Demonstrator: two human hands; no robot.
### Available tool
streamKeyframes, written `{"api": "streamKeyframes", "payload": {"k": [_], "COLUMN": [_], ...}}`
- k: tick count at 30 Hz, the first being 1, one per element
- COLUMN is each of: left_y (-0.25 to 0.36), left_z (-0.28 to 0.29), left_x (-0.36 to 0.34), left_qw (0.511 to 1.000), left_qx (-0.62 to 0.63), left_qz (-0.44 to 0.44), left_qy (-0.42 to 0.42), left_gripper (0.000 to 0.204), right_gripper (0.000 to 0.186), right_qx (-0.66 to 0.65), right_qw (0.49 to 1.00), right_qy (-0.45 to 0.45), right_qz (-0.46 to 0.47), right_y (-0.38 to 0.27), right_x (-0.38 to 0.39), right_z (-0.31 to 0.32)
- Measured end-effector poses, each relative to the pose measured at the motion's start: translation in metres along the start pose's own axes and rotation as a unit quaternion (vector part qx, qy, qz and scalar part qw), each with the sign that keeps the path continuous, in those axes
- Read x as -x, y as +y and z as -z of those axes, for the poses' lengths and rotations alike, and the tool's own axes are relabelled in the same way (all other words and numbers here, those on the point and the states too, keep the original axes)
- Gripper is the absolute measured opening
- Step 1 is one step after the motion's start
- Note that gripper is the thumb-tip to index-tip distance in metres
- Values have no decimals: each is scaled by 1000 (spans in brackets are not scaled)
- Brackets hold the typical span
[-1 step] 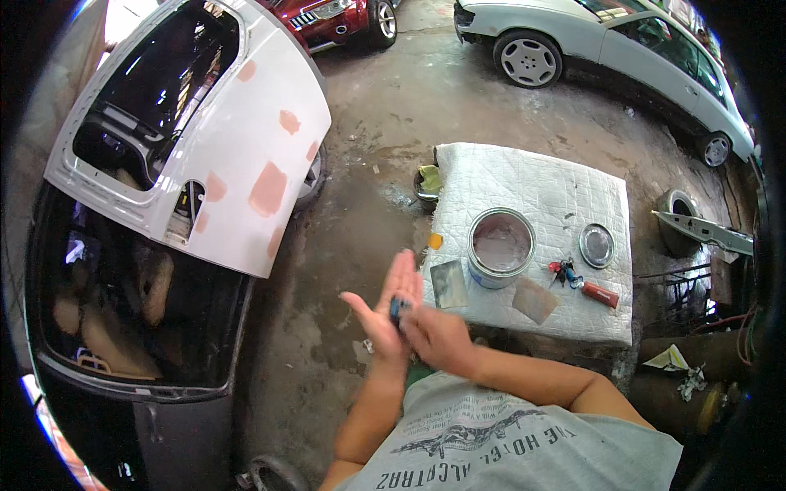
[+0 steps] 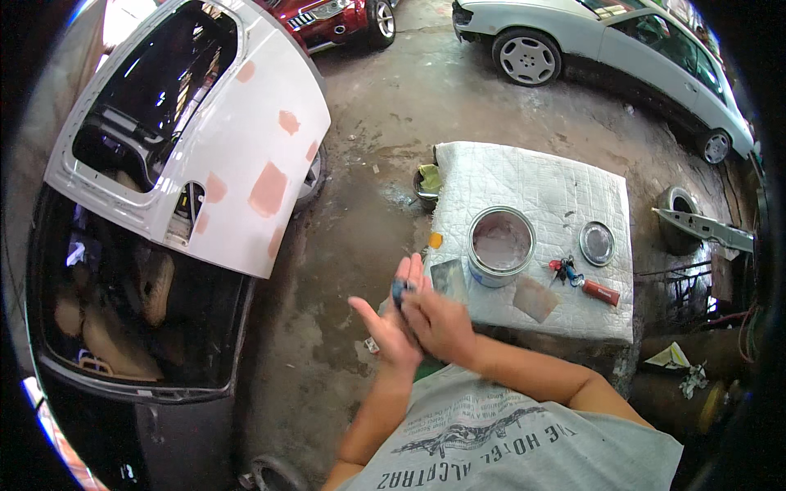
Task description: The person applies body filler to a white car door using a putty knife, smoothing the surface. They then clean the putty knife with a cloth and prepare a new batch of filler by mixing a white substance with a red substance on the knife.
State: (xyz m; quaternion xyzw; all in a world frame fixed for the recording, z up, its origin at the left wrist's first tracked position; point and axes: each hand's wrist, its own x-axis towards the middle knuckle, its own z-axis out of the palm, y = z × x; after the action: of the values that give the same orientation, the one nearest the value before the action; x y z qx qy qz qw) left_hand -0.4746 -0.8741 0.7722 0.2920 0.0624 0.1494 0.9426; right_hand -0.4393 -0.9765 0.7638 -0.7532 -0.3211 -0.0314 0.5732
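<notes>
Head view: left hand point(image 2: 393, 337) palm up, fingers extended; right hand point(image 2: 444, 329) fingers curled, gripping small dark-blue piece point(image 2: 399, 290) over left palm, kind unclear through blur. Step: likely working piece against palm. Next move calls for steady pinch, flat palm.

This is totally a car body workshop lol. Take the table point(image 2: 540, 176) with the white quilted cover: left of it sits a dark car point(image 2: 188, 425) next to a big white panel point(image 2: 225, 151) dotted with pinkish patches point(image 2: 268, 190), can't tell if it's attached. Past the table there's a red car point(image 2: 327, 34) off to the left and a pale car point(image 2: 573, 41) to the right. Right of the table, a tyre point(image 2: 676, 238) with a long pale strip point(image 2: 714, 231) by it. On the table, an open can point(image 2: 495, 280) of pinkish stuff and a round lid point(image 2: 598, 245). Floor point(image 2: 364, 155) around it is stained and grubby.
</notes>
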Motion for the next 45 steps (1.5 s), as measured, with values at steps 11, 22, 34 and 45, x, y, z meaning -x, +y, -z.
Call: {"api": "streamKeyframes", "payload": {"k": [11, 22, 34, 45], "left_y": [-19, -216, -242, -238], "left_z": [58, 227, 235, 235], "left_x": [5, -20, -62, -76], "left_qw": [987, 829, 736, 727], "left_qx": [-128, -303, -280, -354], "left_qz": [-2, 305, 250, 182], "left_qy": [99, 358, 563, 560], "left_gripper": [100, 40, 57, 62], "right_gripper": [30, 49, 29, 31], "right_qx": [-22, -381, 208, -110], "right_qw": [975, 740, 912, 878], "right_qy": [-135, 37, -41, 3], "right_qz": [-178, -553, -351, -465], "right_y": [85, 135, 116, 115], "right_x": [36, 170, 219, 192], "right_z": [11, 148, 176, 156]}}
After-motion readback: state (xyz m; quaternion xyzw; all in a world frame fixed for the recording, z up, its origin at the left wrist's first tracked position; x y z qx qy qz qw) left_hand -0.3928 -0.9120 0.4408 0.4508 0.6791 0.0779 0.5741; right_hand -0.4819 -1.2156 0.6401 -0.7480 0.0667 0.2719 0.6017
